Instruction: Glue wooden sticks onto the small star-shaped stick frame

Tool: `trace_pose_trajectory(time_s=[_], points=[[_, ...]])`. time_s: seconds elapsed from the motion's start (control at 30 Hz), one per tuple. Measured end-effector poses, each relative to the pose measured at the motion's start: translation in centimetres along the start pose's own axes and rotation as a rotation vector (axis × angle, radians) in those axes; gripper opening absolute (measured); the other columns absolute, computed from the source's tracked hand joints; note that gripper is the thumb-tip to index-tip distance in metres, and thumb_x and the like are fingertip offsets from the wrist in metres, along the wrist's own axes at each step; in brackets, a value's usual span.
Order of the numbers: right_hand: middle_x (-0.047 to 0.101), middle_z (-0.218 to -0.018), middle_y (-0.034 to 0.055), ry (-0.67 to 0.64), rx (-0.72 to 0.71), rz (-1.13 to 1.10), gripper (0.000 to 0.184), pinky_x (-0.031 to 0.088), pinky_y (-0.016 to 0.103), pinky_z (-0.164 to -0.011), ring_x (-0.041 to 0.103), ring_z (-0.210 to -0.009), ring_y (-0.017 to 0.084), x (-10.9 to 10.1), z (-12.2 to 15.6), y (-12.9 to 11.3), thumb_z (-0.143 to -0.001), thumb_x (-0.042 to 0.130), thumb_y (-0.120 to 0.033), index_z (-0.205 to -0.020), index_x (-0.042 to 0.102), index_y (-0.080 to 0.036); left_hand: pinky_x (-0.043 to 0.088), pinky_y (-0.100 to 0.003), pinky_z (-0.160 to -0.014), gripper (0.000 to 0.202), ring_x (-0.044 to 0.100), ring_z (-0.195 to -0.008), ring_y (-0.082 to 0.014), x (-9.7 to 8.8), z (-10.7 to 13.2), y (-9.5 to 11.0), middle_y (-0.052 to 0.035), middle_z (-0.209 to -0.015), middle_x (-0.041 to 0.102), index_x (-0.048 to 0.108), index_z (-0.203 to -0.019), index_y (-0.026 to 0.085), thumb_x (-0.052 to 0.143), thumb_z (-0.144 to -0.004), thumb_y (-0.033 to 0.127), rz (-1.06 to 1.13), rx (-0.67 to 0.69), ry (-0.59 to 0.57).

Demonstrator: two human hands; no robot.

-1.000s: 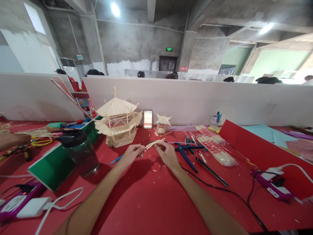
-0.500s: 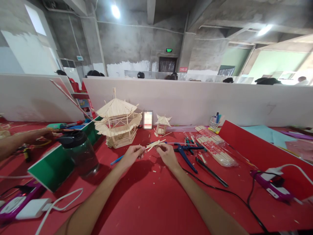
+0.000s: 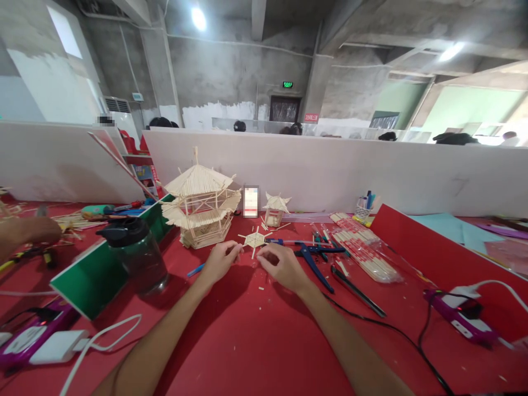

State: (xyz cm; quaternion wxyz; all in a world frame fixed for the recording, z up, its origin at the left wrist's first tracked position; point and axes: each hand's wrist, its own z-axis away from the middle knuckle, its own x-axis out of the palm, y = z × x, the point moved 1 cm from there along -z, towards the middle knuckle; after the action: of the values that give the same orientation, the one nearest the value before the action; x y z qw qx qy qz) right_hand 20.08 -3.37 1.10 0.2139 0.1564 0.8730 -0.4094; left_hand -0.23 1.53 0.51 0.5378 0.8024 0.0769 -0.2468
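A small six-spoked frame of pale wooden sticks (image 3: pixel 254 240) faces me above the red table. My left hand (image 3: pixel 223 264) is closed, thumb and forefinger pinching a spoke on the frame's left side. At the lower right of the frame, my right hand (image 3: pixel 282 267) is curled with its fingertips slightly apart, close to a spoke but seemingly not gripping it. Behind the frame stand a large two-tiered stick pavilion (image 3: pixel 200 206) and a small stick pavilion (image 3: pixel 276 208). A blue-handled tool (image 3: pixel 274 242) lies just beyond my right hand.
Dark blue pliers (image 3: pixel 313 267), a black rod-like tool (image 3: pixel 358 291) and bagged sticks (image 3: pixel 363 250) lie to the right. A dark water bottle (image 3: pixel 138 258) stands left by a green board (image 3: pixel 91 283). A phone-like screen (image 3: pixel 251 202) stands behind. Another person's hand (image 3: pixel 31 234) is at far left.
The stick frame has turned from nearly edge-on to face me. My right hand's fingers have come away from it, downward. The other person's hand at far left has moved left.
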Motion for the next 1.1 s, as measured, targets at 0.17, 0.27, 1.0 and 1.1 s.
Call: trace_pose_trajectory(time_s=[0.17, 0.27, 1.0, 1.1], points=[[0.065, -0.091, 0.0062, 0.094, -0.139, 0.302, 0.017, 0.047, 0.034, -0.084, 0.059, -0.09, 0.021, -1.2, -0.1, 1.4, -0.093, 0.055, -0.024, -0.1, 0.07, -0.023, 0.032, -0.024, -0.055, 0.039, 0.047, -0.055, -0.0139, 0.1, 0.1, -0.1, 0.0003, -0.058, 0.059, 0.063, -0.07, 0.017, 0.049, -0.088, 0.048, -0.062, 0.014, -0.015], [0.064, -0.091, 0.0054, 0.1, -0.17, 0.372, 0.017, 0.046, 0.034, -0.084, 0.058, -0.089, 0.021, -1.0, 0.0, 2.0, -0.094, 0.056, -0.023, -0.101, 0.071, -0.024, 0.031, -0.024, -0.055, 0.038, 0.047, -0.054, -0.0141, 0.3, 0.1, -0.1, 0.0007, -0.057, 0.059, 0.064, -0.07, 0.017, 0.051, -0.087, 0.048, -0.088, 0.011, -0.03], [0.06, -0.086, 0.0069, 0.122, -0.158, 0.297, 0.019, 0.042, 0.033, -0.081, 0.054, -0.085, 0.021, -0.3, 0.0, 1.2, -0.095, 0.048, -0.023, -0.083, 0.061, -0.02, 0.034, -0.024, -0.051, 0.045, 0.045, -0.049, -0.0108, -0.5, -0.6, -0.3, 0.0013, -0.052, 0.054, 0.064, -0.068, 0.016, 0.062, -0.074, 0.061, 0.324, -0.13, 0.052], [0.063, -0.082, 0.0048, 0.169, 0.036, 0.086, 0.017, 0.045, 0.03, -0.072, 0.057, -0.075, 0.019, 0.1, -0.2, 1.4, -0.092, 0.053, -0.031, -0.082, 0.061, -0.02, 0.035, -0.024, -0.052, 0.045, 0.046, -0.05, -0.0108, -0.6, -0.6, 0.1, 0.0013, -0.053, 0.053, 0.065, -0.069, 0.016, 0.062, -0.074, 0.06, 0.354, -0.13, 0.061]])
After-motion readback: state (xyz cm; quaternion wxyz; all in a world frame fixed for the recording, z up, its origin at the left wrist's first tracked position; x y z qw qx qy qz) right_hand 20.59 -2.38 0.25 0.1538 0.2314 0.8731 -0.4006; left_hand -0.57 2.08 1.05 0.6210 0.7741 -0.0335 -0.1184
